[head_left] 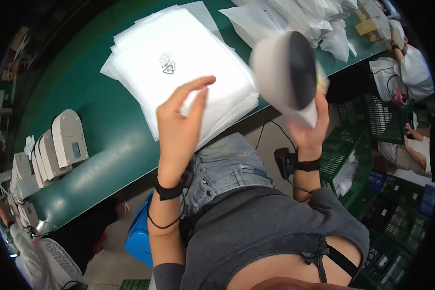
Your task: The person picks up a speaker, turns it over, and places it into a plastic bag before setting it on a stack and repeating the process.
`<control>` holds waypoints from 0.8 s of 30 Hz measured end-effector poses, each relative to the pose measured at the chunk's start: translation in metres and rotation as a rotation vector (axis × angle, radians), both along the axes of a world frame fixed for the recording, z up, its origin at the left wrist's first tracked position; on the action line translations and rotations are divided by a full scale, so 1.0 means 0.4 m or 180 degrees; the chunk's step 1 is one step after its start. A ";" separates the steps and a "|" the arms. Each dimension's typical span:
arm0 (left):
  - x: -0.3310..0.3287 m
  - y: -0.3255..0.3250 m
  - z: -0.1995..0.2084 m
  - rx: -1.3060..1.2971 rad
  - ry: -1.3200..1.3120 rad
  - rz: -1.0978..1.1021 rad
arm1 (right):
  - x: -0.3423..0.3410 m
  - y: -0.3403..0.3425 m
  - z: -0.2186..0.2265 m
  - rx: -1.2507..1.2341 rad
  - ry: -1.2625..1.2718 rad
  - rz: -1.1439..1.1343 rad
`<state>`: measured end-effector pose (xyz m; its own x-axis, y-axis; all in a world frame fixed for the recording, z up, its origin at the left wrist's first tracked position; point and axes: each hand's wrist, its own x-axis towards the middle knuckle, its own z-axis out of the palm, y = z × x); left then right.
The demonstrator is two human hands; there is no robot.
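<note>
A rounded white device with a dark oval face [300,71] is held up in my right hand [308,126], at the right of the bench's near edge. Motion blurs the device, and it hides part of the fingers. My left hand [180,113] hovers over a stack of translucent white plastic bags [198,46], thumb and forefinger apart with nothing between them. A recycling-type mark is printed on the top bag. Whether the left hand touches the stack, I cannot tell.
On the green bench [108,140], several white devices with small screens [68,137] stand in a row at left. Filled white bags [295,19] lie at the far right. Green crates [345,157] stand right of me. Other people work at both sides; a blue stool [140,232] is below.
</note>
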<state>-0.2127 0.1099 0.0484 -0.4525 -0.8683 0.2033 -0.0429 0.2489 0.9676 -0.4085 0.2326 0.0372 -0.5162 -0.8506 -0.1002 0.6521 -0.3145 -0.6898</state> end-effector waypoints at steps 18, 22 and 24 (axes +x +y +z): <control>0.025 0.002 -0.090 -0.0425 -0.1319 0.0122 | -0.035 0.020 -0.063 -0.0167 -0.0957 0.0323; 0.025 -0.011 -0.065 0.0387 -0.0704 0.0168 | -0.006 -0.001 -0.079 -0.0208 -0.1413 0.0663; 0.029 -0.015 -0.060 0.0560 -0.0501 0.0161 | 0.021 -0.013 -0.078 -0.0207 -0.1638 0.0698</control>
<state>-0.2013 0.1038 0.0242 -0.4217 -0.9065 -0.0227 -0.2049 0.0709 0.9762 -0.4003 0.2275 0.0059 -0.2251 -0.9453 -0.2361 0.9543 -0.1651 -0.2491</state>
